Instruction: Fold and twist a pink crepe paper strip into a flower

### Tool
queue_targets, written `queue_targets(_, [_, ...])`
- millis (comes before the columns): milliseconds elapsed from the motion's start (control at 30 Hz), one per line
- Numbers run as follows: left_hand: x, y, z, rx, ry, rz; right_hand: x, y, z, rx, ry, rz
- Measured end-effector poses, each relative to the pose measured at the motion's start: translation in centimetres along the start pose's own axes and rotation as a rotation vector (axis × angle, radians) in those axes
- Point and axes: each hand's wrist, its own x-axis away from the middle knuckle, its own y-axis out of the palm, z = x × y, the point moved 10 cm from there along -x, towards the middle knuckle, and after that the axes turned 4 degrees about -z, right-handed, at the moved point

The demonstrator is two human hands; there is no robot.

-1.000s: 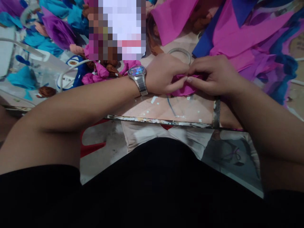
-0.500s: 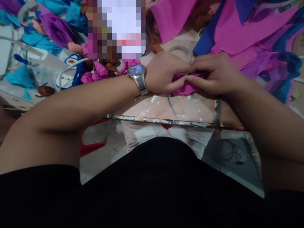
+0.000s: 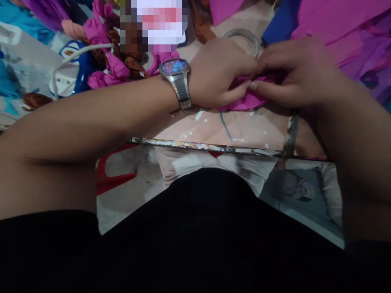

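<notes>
A piece of pink fabric (image 3: 249,101) lies bunched on the table between my two hands. My left hand (image 3: 218,75), with a watch (image 3: 174,67) on its wrist, comes in from the left and pinches the fabric. From the other side my right hand (image 3: 301,71) pinches the same fabric, thumb and fingers meeting my left fingertips. Part of the fabric is hidden under my fingers. Just beyond my fingertips a ring-shaped roll of tape (image 3: 244,36) rests flat on the table.
Twisted pink fabric pieces (image 3: 117,69) and brown ones lie at the left, near a blue and white device (image 3: 69,73) with a pale cable. Large pink sheets (image 3: 326,20) and a dark blue piece (image 3: 279,28) cover the right. The table's front edge (image 3: 198,144) runs before me.
The view has shifted, so my hands and the table appear slightly larger and higher in the picture. Both hands keep their pinch on the pink fabric.
</notes>
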Motion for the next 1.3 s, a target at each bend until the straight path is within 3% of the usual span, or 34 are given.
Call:
queue_targets(133, [-0.37,0.84,-0.44,-0.053,-0.098,-0.174,-0.03,-0.20,0.03,0.025,-0.020,0.003])
queue_targets(200, [-0.30,0.95,-0.43,-0.066,-0.110,-0.208,0.00,-0.17,0.07,0.038,-0.033,-0.002])
queue_targets(367, [-0.02,0.30,0.16,-0.073,-0.065,-0.118,0.08,-0.13,-0.28,0.039,-0.069,0.008])
queue_targets(567, [-0.41,1.02,-0.42,-0.083,-0.109,-0.181,-0.14,-0.11,0.09,0.047,-0.033,0.004])
queue_targets(900, [-0.35,0.97,-0.62,-0.045,-0.088,-0.149,-0.09,0.00,-0.19,0.045,-0.050,0.015])
queue_targets(1067, [-0.64,0.40,-0.16,0.024,-0.002,-0.051,0.10,-0.12,-0.35,0.050,-0.059,0.011])
queue_targets(1233, [-0.13,0.88,-0.56,-0.037,-0.091,-0.187,0.12,-0.07,-0.12,0.036,-0.050,-0.001])
queue_targets(1300, [-0.07,0.52,-0.14,-0.017,-0.072,-0.175,0.06,-0.05,-0.04,0.041,-0.041,-0.007])
